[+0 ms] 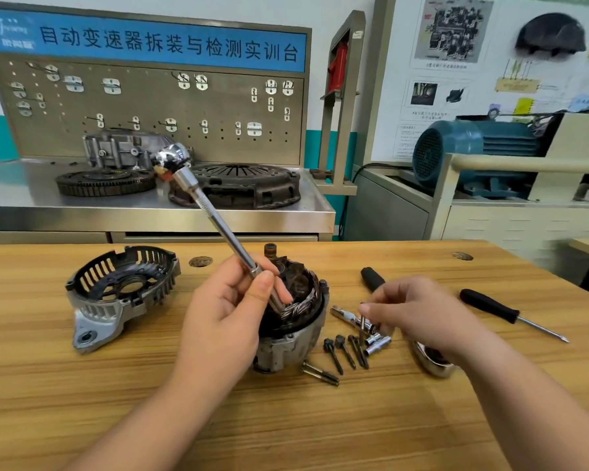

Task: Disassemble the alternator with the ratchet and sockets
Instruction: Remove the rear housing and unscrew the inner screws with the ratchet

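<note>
Both hands busy: left hand (225, 321) clamped on ratchet (215, 219), right hand (412, 311) pinching bolt (362, 329); set down beside others, clear of sockets (378, 345).

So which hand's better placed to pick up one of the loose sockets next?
Right. The right hand hangs just above the sockets beside the bolts, while the left hand grips the ratchet.

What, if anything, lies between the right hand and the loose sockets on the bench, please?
Nothing visible does: the right hand is already over the sockets, fingertips pinching a small piece there. The bolts lie beside them, towards the alternator body.
</note>
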The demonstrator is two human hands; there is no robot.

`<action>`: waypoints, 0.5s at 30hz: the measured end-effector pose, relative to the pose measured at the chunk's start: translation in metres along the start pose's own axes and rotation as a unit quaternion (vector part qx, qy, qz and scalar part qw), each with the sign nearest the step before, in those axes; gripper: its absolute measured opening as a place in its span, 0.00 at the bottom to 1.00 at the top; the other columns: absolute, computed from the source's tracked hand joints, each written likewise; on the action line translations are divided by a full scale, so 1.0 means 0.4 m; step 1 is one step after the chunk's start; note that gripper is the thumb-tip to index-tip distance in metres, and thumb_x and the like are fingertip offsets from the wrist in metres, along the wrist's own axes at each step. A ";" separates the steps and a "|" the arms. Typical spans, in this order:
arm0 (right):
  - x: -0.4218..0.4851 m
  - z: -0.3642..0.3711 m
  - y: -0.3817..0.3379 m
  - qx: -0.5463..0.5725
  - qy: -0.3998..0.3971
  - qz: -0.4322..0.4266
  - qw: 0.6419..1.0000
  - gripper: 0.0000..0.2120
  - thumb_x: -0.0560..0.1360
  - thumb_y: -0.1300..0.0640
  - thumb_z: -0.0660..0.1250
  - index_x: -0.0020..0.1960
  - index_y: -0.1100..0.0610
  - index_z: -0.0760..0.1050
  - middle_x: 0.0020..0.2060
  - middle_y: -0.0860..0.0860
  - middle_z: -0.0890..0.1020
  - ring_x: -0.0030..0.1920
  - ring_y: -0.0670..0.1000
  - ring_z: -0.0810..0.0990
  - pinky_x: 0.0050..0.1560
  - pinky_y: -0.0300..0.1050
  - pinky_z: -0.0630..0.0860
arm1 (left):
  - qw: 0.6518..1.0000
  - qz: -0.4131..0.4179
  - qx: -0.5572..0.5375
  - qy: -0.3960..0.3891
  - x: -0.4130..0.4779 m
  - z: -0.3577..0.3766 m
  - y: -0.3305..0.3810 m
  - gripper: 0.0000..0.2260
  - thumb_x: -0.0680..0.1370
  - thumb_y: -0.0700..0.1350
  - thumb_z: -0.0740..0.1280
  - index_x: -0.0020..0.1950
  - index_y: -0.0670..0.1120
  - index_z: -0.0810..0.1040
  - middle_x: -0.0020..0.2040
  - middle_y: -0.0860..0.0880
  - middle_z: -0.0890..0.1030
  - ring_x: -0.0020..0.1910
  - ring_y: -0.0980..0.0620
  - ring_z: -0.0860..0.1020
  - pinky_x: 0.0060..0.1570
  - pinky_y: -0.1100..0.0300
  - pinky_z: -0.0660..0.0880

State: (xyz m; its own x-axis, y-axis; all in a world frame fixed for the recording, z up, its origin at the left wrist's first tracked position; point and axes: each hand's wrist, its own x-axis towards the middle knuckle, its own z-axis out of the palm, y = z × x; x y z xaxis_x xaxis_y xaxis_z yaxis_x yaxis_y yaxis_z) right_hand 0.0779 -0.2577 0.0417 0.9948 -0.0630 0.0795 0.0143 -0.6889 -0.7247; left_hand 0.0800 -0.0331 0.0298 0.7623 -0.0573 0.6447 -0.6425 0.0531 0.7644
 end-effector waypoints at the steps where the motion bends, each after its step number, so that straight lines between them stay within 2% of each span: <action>1: 0.006 -0.001 0.019 -0.035 -0.019 0.019 0.999 0.09 0.73 0.47 0.72 0.40 0.52 0.81 0.29 0.43 0.81 0.29 0.38 0.76 0.33 0.35 0.72 | 1.000 -0.001 0.006 -0.003 -0.002 0.002 0.001 0.10 0.79 0.35 0.60 0.44 0.47 0.76 0.36 0.50 0.82 0.38 0.59 0.79 0.43 0.71 0.74; 3: 0.020 0.006 0.046 -0.083 -0.055 0.045 0.994 0.09 0.73 0.47 0.72 0.42 0.53 0.82 0.34 0.46 0.83 0.34 0.41 0.78 0.38 0.39 0.75 | 1.000 -0.004 0.016 -0.005 -0.006 0.006 0.004 0.09 0.79 0.36 0.60 0.45 0.47 0.77 0.36 0.51 0.82 0.38 0.59 0.79 0.43 0.71 0.74; 5: 0.036 0.019 0.059 -0.116 -0.081 0.060 0.988 0.10 0.74 0.47 0.71 0.43 0.54 0.81 0.37 0.48 0.82 0.36 0.44 0.78 0.38 0.39 0.73 | 1.000 -0.006 0.025 -0.006 -0.009 0.010 0.006 0.09 0.79 0.36 0.60 0.45 0.48 0.77 0.36 0.51 0.83 0.37 0.60 0.79 0.43 0.71 0.74; 8: 0.066 0.040 0.062 -0.142 -0.092 0.066 0.983 0.11 0.73 0.46 0.71 0.43 0.53 0.80 0.37 0.47 0.81 0.38 0.44 0.78 0.37 0.37 0.71 | 0.999 -0.008 0.031 -0.004 -0.012 0.014 0.009 0.08 0.79 0.37 0.61 0.45 0.47 0.77 0.36 0.50 0.83 0.37 0.61 0.79 0.42 0.72 0.73; 12: 0.110 0.071 0.058 -0.179 -0.092 0.067 0.977 0.16 0.73 0.44 0.71 0.50 0.56 0.80 0.40 0.47 0.81 0.43 0.46 0.79 0.43 0.41 0.76 | 0.999 -0.005 0.047 -0.014 -0.016 0.013 0.011 0.08 0.78 0.36 0.61 0.45 0.48 0.77 0.36 0.50 0.82 0.37 0.60 0.79 0.42 0.72 0.73; 15: 0.131 0.093 0.055 -0.193 -0.085 0.067 0.975 0.17 0.72 0.43 0.71 0.51 0.56 0.80 0.37 0.46 0.79 0.41 0.46 0.78 0.38 0.40 0.73 | 0.998 0.000 0.052 -0.027 -0.019 0.011 0.011 0.08 0.78 0.35 0.61 0.45 0.46 0.77 0.36 0.50 0.82 0.37 0.60 0.79 0.43 0.71 0.73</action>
State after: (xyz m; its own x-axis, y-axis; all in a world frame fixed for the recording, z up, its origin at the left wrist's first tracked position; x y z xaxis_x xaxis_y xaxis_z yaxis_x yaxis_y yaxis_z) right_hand 0.1342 -0.2493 0.0046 0.9879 -0.0727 -0.1370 -0.1230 -0.9054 -0.4063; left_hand 0.0711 -0.0369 0.0283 0.7589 -0.1114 0.6416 -0.6491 -0.0500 0.7590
